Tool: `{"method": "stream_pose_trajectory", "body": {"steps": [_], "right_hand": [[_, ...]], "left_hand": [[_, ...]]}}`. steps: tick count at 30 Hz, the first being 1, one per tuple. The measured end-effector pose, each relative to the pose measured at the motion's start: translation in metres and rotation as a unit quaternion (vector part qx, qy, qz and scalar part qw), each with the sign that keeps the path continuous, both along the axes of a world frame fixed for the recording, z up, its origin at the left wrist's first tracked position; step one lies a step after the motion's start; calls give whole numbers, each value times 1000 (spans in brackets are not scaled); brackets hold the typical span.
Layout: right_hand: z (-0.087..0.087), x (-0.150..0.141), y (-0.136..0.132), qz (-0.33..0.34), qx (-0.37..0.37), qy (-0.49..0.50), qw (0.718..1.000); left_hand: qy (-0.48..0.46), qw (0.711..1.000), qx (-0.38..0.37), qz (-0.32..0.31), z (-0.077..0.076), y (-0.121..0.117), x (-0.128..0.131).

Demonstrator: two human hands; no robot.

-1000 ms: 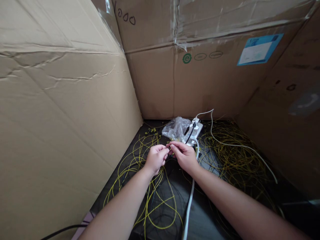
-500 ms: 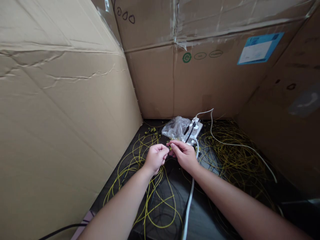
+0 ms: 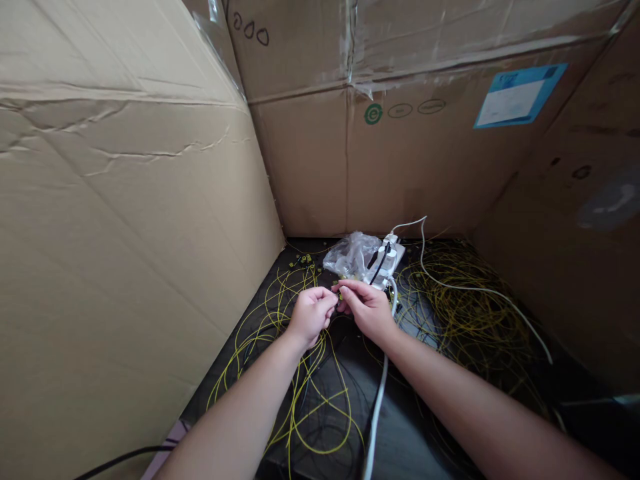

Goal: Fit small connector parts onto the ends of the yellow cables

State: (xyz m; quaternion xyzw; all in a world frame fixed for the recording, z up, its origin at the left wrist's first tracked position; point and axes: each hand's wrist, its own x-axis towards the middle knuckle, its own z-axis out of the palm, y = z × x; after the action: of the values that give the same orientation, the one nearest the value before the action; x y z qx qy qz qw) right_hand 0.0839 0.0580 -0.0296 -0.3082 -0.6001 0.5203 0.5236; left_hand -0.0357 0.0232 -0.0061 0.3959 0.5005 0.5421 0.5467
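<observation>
My left hand [image 3: 313,315] is closed in a pinch; what its fingertips hold is too small to make out. Close beside it, my right hand [image 3: 371,311] has thumb and forefinger pinched together at a small yellow-green piece [image 3: 341,296]. The fingertips of both hands nearly meet. Thin yellow wires [image 3: 320,400] spread in loose loops under and in front of my left hand. Several small yellow-green pieces [image 3: 306,260] lie on the dark tabletop [image 3: 345,433] beyond it.
A crumpled clear plastic bag [image 3: 353,253] and a white power strip [image 3: 393,257] with plugs lie just past my hands. A white cable [image 3: 379,413] runs toward me. At right is a tangled yellow wire heap [image 3: 470,300]. Cardboard walls [image 3: 310,167] enclose the table.
</observation>
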Motion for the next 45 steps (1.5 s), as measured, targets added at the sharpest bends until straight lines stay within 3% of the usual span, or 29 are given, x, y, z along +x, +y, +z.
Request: {"method": "stream_pose_trajectory", "body": {"steps": [14, 23, 45], "right_hand": [[-4, -1, 1, 39, -31, 36, 998], [0, -1, 0, 5, -32, 39, 999], [2, -2, -2, 20, -65, 57, 996]], "left_hand": [[6, 1000, 18, 3, -5, 1, 1], [23, 999, 25, -6, -4, 2, -1], [53, 997, 56, -8, -9, 3, -2]]}}
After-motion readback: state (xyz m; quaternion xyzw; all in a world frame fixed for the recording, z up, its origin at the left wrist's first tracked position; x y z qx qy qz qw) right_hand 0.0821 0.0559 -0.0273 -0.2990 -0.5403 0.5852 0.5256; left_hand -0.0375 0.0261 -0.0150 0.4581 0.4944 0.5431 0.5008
